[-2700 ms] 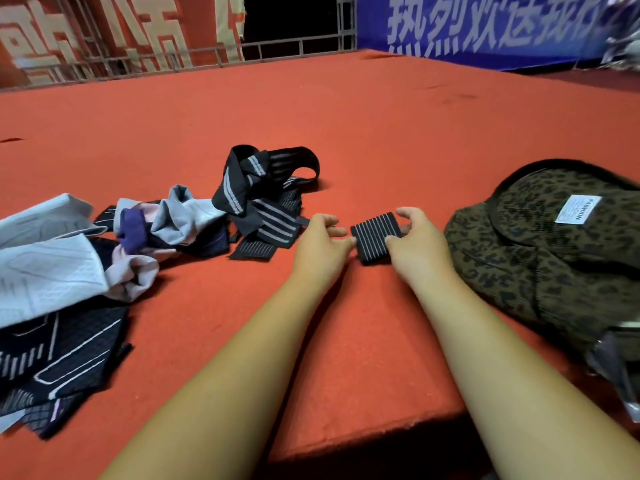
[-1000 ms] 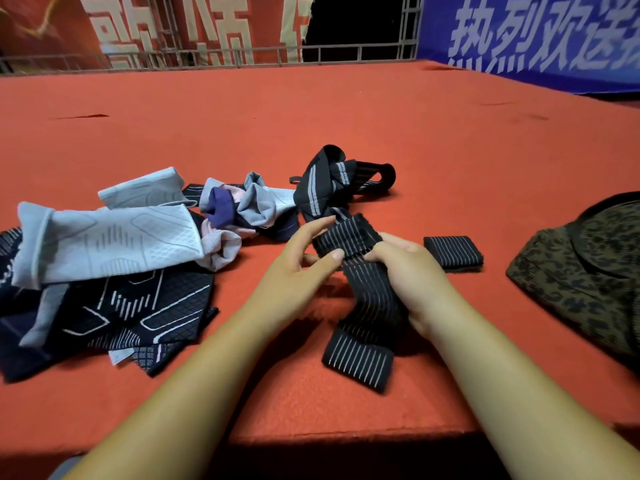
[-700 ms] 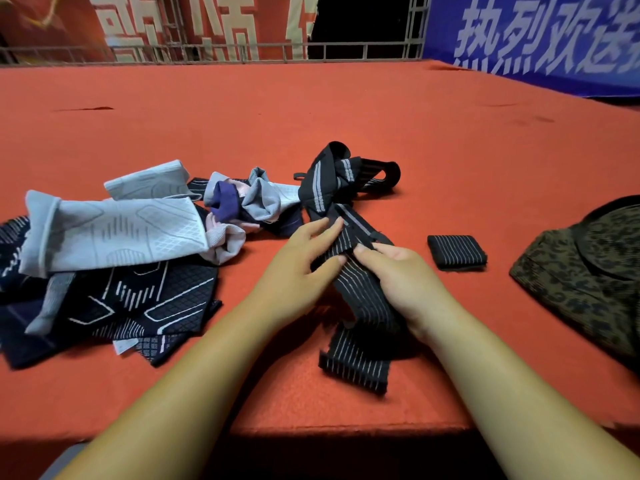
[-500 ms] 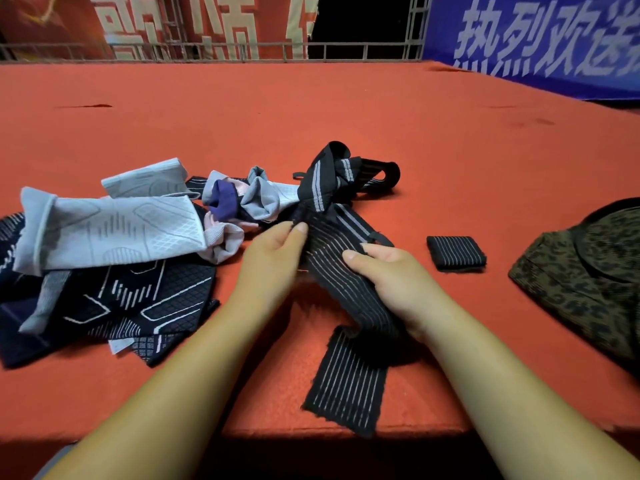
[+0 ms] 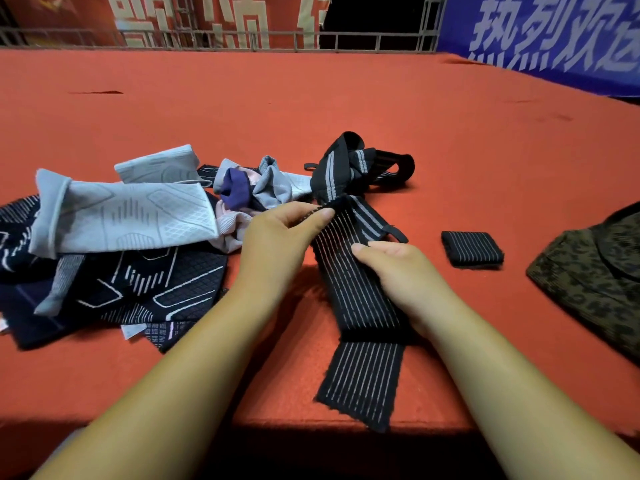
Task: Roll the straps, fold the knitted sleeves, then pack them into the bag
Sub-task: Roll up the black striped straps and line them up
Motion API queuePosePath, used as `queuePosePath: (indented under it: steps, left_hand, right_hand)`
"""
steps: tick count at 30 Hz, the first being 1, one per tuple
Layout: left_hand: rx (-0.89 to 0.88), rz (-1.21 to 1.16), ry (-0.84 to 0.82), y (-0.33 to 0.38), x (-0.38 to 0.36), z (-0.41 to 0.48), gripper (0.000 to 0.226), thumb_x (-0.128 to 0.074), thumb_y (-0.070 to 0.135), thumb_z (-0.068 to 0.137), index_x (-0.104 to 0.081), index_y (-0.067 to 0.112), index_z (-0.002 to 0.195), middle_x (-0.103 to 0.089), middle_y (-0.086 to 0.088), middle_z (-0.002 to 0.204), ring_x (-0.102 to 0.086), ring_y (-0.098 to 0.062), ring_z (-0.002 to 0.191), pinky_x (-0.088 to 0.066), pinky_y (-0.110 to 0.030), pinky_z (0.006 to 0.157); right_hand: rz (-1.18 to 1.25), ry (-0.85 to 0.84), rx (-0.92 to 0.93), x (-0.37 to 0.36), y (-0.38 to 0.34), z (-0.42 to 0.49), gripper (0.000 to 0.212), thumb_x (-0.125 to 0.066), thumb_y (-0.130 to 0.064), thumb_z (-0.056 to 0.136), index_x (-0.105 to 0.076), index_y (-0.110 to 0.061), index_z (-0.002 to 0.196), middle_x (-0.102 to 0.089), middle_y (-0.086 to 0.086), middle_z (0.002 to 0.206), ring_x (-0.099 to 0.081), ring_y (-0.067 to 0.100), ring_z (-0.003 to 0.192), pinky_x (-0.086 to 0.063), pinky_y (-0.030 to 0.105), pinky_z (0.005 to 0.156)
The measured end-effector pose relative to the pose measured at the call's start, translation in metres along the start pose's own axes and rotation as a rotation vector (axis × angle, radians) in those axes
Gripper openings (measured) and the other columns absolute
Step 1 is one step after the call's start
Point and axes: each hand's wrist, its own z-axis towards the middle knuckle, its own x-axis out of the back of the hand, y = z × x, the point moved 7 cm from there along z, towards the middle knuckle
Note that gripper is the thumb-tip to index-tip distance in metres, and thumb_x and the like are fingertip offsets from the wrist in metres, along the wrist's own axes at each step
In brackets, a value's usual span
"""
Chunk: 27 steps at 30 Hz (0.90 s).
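Observation:
A long black strap with thin white stripes lies stretched toward me on the red surface. My left hand pinches its far end, and my right hand grips its right edge near the middle. A rolled black strap sits to the right. More black straps lie tangled just behind my hands. Grey knitted sleeves and dark patterned sleeves are heaped on the left. The leopard-print bag lies at the right edge.
The red carpeted platform stretches far back to a metal railing and banners. Its front edge runs just below the strap's near end, which reaches almost to it.
Since the rolled strap was set down, both hands took a new strap from the tangle and pulled it out flat toward me. My left hand slid up to its far end.

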Motion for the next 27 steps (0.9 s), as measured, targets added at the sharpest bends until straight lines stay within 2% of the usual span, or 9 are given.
queuePosePath:
  steps: [2, 4, 7, 12, 14, 19, 24, 27]
  left_hand:
    - [-0.045, 0.033, -0.03, 0.004, -0.005, -0.004, 0.006, -0.08, 0.023, 0.095, -0.085, 0.024, 0.098, -0.082, 0.014, 0.093, -0.073, 0.001, 0.089, -0.057, -0.025, 0.088]
    - [-0.093, 0.074, -0.06, 0.006, -0.011, -0.007, 0.014, -0.082, 0.021, 0.093, -0.086, 0.027, 0.105, -0.082, 0.015, 0.102, -0.075, -0.002, 0.101, -0.058, -0.034, 0.098]
    - [-0.177, 0.158, -0.087, 0.006, -0.019, -0.01, 0.022, -0.083, 0.022, 0.089, -0.086, 0.026, 0.111, -0.081, 0.012, 0.108, -0.073, -0.004, 0.106, -0.057, -0.043, 0.101]
    - [-0.237, 0.232, -0.091, 0.003, -0.028, -0.013, 0.025, -0.083, 0.028, 0.087, -0.086, 0.027, 0.112, -0.081, 0.013, 0.111, -0.071, -0.002, 0.109, -0.055, -0.04, 0.103]
    - [-0.258, 0.261, -0.084, 0.002, -0.03, -0.013, 0.026, -0.083, 0.03, 0.086, -0.086, 0.027, 0.112, -0.08, 0.013, 0.112, -0.07, -0.001, 0.11, -0.053, -0.038, 0.104]
    - [-0.279, 0.282, -0.051, -0.002, -0.03, -0.014, 0.026, -0.085, 0.026, 0.087, -0.085, 0.028, 0.113, -0.079, 0.013, 0.113, -0.069, -0.009, 0.114, -0.052, -0.04, 0.106]
    - [-0.303, 0.276, -0.044, -0.001, -0.027, -0.013, 0.027, -0.083, 0.027, 0.088, -0.085, 0.028, 0.115, -0.079, 0.012, 0.116, -0.071, -0.012, 0.115, -0.054, -0.044, 0.107]
    - [-0.314, 0.309, -0.057, 0.0, -0.03, -0.016, 0.027, -0.085, 0.022, 0.088, -0.085, 0.027, 0.114, -0.079, 0.012, 0.116, -0.069, -0.011, 0.116, -0.052, -0.04, 0.107]
  right_hand:
    - [0.053, 0.023, 0.004, 0.001, 0.001, 0.002, 0.033, -0.062, -0.026, 0.107, -0.074, 0.004, 0.104, -0.08, 0.022, 0.103, -0.075, 0.029, 0.086, -0.058, 0.048, 0.088]
    - [0.106, 0.04, -0.001, 0.003, 0.002, 0.004, 0.026, -0.06, -0.02, 0.108, -0.077, -0.001, 0.104, -0.081, 0.019, 0.101, -0.076, 0.026, 0.086, -0.058, 0.04, 0.083]
    - [0.195, 0.006, 0.006, 0.002, 0.0, 0.004, 0.025, -0.056, -0.01, 0.107, -0.08, -0.009, 0.111, -0.082, 0.015, 0.103, -0.079, 0.023, 0.089, -0.06, 0.03, 0.075]
    - [0.252, -0.001, 0.037, 0.0, 0.0, 0.005, 0.033, -0.049, -0.001, 0.105, -0.078, -0.008, 0.12, -0.08, 0.021, 0.114, -0.076, 0.036, 0.112, -0.058, 0.049, 0.104]
    - [0.287, 0.005, 0.026, 0.0, 0.003, 0.006, 0.033, -0.049, 0.0, 0.105, -0.077, -0.007, 0.122, -0.079, 0.023, 0.116, -0.074, 0.041, 0.117, -0.054, 0.056, 0.11]
    - [0.308, 0.007, 0.015, 0.003, 0.005, 0.006, 0.034, -0.047, 0.003, 0.105, -0.076, -0.003, 0.123, -0.078, 0.025, 0.118, -0.071, 0.043, 0.122, -0.049, 0.059, 0.116]
    - [0.324, 0.001, 0.022, 0.002, 0.001, 0.003, 0.034, -0.046, 0.002, 0.105, -0.077, -0.004, 0.121, -0.079, 0.023, 0.116, -0.075, 0.034, 0.112, -0.054, 0.053, 0.112]
    - [0.358, 0.005, 0.016, 0.002, 0.004, 0.005, 0.034, -0.049, 0.002, 0.105, -0.072, -0.003, 0.129, -0.077, 0.024, 0.122, -0.073, 0.036, 0.12, -0.052, 0.053, 0.115]
